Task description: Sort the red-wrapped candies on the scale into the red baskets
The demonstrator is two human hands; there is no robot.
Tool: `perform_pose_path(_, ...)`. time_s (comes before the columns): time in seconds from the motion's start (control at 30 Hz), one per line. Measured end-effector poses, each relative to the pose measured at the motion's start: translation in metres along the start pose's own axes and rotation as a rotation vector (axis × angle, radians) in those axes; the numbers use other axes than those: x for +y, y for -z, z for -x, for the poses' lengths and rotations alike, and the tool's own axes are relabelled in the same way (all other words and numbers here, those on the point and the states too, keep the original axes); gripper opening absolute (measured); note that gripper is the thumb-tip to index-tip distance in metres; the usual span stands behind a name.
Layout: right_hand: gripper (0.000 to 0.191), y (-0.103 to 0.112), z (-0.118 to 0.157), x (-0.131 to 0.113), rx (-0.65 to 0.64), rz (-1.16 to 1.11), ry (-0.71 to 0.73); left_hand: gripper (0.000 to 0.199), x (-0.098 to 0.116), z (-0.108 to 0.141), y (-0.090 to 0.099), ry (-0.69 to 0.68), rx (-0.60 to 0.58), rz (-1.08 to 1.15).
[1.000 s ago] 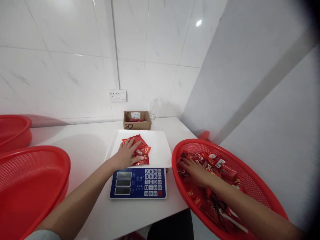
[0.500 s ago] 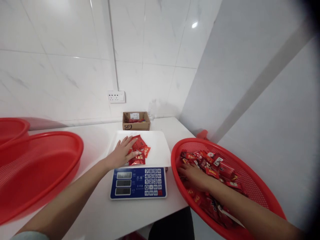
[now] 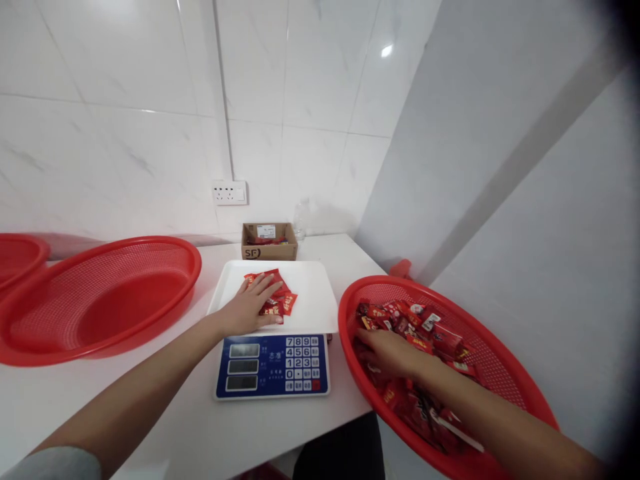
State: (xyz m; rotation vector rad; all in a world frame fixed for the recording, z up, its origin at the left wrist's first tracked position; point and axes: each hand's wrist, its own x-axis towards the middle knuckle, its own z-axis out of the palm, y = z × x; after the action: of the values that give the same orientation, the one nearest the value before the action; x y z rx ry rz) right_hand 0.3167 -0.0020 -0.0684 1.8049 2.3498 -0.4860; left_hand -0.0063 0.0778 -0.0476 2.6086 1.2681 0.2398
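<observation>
My left hand (image 3: 251,308) lies with fingers spread over several red snack packets (image 3: 287,301) on the white weighing pan (image 3: 320,313). The pan sits on a digital scale (image 3: 273,367) with a blue keypad panel. My right hand (image 3: 387,350) reaches into a red oval plastic basket (image 3: 505,347) on the right. Many red wrapped snacks (image 3: 445,340) fill that basket's bottom. My right fingertips are sunk among the wrappers, so their grip is hidden.
A second red basket (image 3: 145,245) rests on the white table (image 3: 190,420) at left, with part of another red basket (image 3: 23,243) beyond it. Behind the scale stand a small cardboard box (image 3: 270,252) with packets inside and a clear bottle (image 3: 301,219). A wall borders the right.
The left red basket has shifted back and rightward and now sits level. My left hand has moved slightly on the packets, showing a packet edge at its left. My right hand stays in the basket.
</observation>
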Motion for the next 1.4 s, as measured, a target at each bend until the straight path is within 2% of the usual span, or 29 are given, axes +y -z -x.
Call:
perform_pose_path(0.2, 0.02, 0.007, 0.004, 0.01, 0.008, -0.049, -0.075, 0.07, -0.004, 0.007, 0.009, 0.025, 0.083, 0.024)
perform_pose_path(0.3, 0.022, 0.003, 0.004, 0.015, -0.006, -0.045, -0.081, 0.066, -0.002, 0.012, 0.008, 0.039, 0.122, 0.041)
perform_pose_path(0.43, 0.028, 0.0, 0.003, 0.018, -0.017, -0.019, -0.107, 0.057, 0.006, 0.023, 0.002, -0.009, 0.151, 0.056)
perform_pose_path(0.6, 0.03, 0.001, 0.004, 0.022, -0.017, 0.038, -0.17, 0.046, 0.015, 0.035, -0.005, -0.05, 0.137, 0.044)
perform_pose_path(0.8, 0.029, 0.01, 0.01, 0.022, 0.005, 0.049, -0.164, 0.034, 0.007, 0.04, -0.007, -0.042, 0.149, 0.055)
perform_pose_path(0.97, 0.027, 0.029, 0.018, 0.014, 0.021, 0.021, -0.157, 0.029, -0.002, 0.043, -0.008, -0.044, 0.196, 0.054)
perform_pose_path(1.17, 0.022, 0.065, 0.028, -0.007, 0.123, -0.118, -0.108, 0.029, -0.005, 0.04, -0.009, 0.008, 0.226, 0.014)
perform_pose_path(1.27, 0.024, 0.077, 0.028, -0.021, 0.159, -0.167, -0.082, 0.031, -0.002, 0.036, -0.008, 0.051, 0.237, -0.007)
perform_pose_path(1.4, 0.027, 0.082, 0.02, -0.038, 0.189, -0.229, -0.001, 0.034, 0.012, 0.032, -0.007, 0.059, 0.264, 0.045)
